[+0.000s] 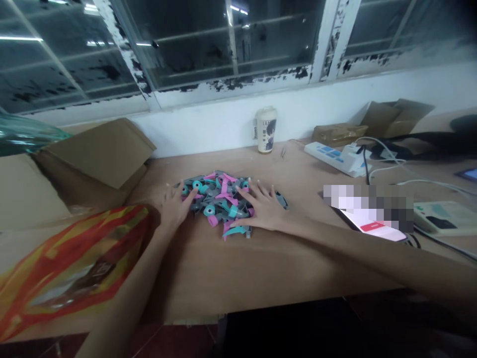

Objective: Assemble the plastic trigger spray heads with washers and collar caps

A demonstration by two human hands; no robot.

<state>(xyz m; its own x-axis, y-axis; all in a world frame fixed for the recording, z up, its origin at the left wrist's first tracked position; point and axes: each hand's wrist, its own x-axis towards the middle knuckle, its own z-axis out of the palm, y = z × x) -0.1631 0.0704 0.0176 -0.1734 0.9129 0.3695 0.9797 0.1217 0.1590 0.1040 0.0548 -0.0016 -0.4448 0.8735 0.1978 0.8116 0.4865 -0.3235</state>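
Note:
A heap of small plastic parts [218, 199] in grey, pink and teal lies on the wooden table. Some of the parts have round ring-like ends; their exact kind I cannot make out. My left hand [174, 205] rests at the heap's left side, fingers apart, touching its edge. Over the right side of the heap my right hand [265, 208] lies with fingers spread, covering some of the pieces. Neither hand grips a part. A teal piece [236, 230] sticks out at the front of the heap, near my right thumb.
An open cardboard box [100, 149] and a red-yellow plastic bag [74, 268] flank my left arm. A paper cup [266, 130] stands by the wall. To the right are a power strip [331, 156], a lit phone [372, 223], cables and a white box [447, 219].

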